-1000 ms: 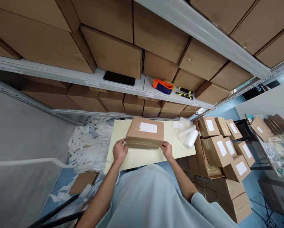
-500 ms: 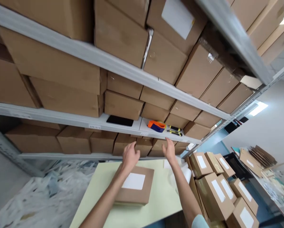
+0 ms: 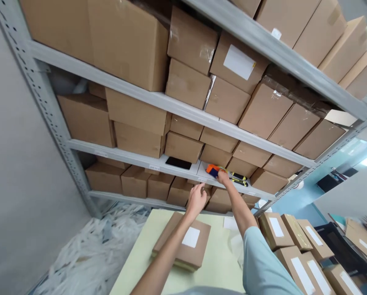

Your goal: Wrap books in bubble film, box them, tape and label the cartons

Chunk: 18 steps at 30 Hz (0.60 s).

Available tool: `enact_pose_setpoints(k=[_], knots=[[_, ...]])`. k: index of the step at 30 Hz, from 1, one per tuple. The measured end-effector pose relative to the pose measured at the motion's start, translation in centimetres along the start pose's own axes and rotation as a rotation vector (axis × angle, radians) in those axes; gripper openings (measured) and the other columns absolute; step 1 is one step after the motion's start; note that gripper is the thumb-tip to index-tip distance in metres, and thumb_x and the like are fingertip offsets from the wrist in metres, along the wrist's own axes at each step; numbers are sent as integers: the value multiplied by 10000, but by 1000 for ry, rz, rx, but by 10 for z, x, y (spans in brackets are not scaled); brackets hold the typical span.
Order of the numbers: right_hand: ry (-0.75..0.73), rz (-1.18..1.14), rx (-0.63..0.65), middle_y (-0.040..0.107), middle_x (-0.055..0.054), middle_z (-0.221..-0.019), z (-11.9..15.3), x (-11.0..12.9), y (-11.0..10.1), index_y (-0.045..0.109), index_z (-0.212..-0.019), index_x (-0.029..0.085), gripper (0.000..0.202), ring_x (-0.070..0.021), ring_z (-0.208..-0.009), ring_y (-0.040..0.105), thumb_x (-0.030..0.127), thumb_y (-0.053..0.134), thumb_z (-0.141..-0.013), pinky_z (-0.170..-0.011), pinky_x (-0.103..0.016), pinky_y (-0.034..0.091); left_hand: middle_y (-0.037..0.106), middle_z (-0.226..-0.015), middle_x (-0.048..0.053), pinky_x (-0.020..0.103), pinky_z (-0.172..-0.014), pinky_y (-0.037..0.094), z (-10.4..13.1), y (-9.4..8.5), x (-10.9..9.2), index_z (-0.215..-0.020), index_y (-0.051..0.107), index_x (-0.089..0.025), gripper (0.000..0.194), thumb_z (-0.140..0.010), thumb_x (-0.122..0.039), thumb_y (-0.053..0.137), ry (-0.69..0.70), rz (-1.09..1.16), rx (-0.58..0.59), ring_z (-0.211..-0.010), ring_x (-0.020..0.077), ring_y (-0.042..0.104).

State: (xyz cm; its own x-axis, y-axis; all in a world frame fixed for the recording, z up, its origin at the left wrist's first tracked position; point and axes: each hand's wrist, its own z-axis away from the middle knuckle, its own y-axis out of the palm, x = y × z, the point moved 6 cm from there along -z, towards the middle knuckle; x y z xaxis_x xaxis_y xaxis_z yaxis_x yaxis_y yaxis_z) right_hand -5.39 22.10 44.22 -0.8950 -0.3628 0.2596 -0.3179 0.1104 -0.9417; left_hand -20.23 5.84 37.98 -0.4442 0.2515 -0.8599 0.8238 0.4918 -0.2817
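Observation:
My right hand (image 3: 223, 177) is at the middle shelf, its fingers closed around the near end of an orange and dark blue tape dispenser (image 3: 212, 170), which lies on the shelf board and is partly hidden by the hand. Just right of it lie yellow and black utility knives (image 3: 239, 179). My left hand (image 3: 197, 199) hovers below the shelf edge with loosely stretched fingers and holds nothing. Beneath my left forearm, a closed cardboard box (image 3: 198, 250) with a white label (image 3: 191, 237) rests on the pale yellow-green table (image 3: 223, 266).
Grey metal shelving (image 3: 134, 162) packed with cardboard boxes rises in front. A black flat object (image 3: 178, 163) lies on the middle shelf. Labelled boxes (image 3: 294, 262) are stacked right of the table. White scrap material (image 3: 94, 250) is heaped on the left.
My right hand has reached forward onto the tape dispenser. My left hand remains in front of the shelf, still empty. The view has swung left, showing the shelf's left upright.

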Motion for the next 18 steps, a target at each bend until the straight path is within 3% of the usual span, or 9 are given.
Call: enact_pose_setpoints(k=[4,8,10,13,18], knots=[[71,-193,57,803,-206,-1272,54,-9,17,623,-1399,89,436,-296,-1131,779,313,632,-1025,-1011,-399,605,805,-1251,132,472,-1042,660,35,-18,13,-1246,752,-214,313,-981,-247,591,-76,150,12,-1115,281,802],[74,-947,6,798,-150,-1296,158,8,39,654,-1373,160,541,-288,-1192,755,555,698,-1005,-1101,-424,590,787,-1186,102,395,-963,670,80,-22,-8,-1241,740,-227,260,-1050,-351,617,-46,252,59,-1022,229,792],[109,-1193,-20,804,-124,-1288,207,22,43,666,-1375,195,592,-285,-1208,749,605,775,-961,-1133,-427,579,778,-1166,93,387,-973,660,101,-25,-21,-1210,743,-232,230,-1071,-354,607,-23,254,75,-1034,228,779],[181,-1252,-51,797,-119,-1311,257,40,44,652,-1413,213,625,-282,-1229,742,622,792,-961,-1140,-425,586,775,-1149,87,384,-1000,645,128,-33,-29,-1187,738,-237,215,-1086,-324,569,-31,221,108,-1064,237,769],[228,-1083,-33,782,-130,-1289,301,45,45,618,-1439,217,630,-294,-1223,742,656,726,-999,-1152,-469,592,781,-1177,86,383,-994,633,163,-41,-26,-1197,727,-253,241,-1077,-353,542,-101,242,304,-1057,249,760]])
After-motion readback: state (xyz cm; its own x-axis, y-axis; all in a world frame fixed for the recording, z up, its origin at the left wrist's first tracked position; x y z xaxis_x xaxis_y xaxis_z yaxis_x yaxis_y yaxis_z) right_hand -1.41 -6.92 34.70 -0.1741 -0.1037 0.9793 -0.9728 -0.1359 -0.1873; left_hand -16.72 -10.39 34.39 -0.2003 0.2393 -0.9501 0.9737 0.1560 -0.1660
